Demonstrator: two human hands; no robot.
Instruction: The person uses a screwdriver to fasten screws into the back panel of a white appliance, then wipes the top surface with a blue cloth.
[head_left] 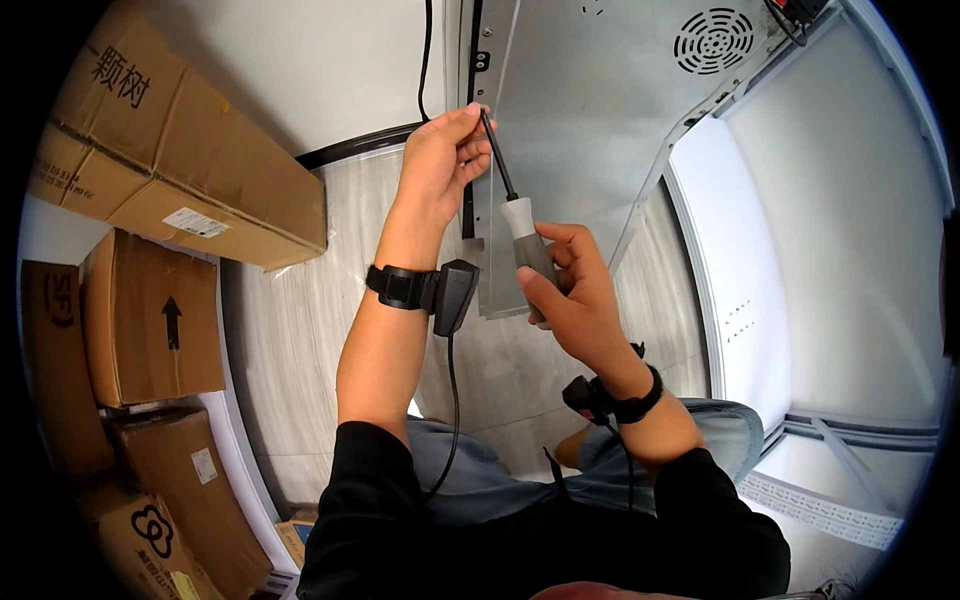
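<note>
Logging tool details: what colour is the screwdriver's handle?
Screwdriver handle: grey, whitish near the shaft; head view.

A screwdriver point(520, 222), its tip hard to make out at the left grip point(438, 160); beyond that grip, a metal panel point(585, 120) runs out of sight.

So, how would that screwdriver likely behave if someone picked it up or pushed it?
The screwdriver would probably stay stiff, as its dark shaft looks straight. It may feel heavier toward the handle, which is far thicker than the shaft. Pushed, it might roll, since that handle looks rounded.
</note>
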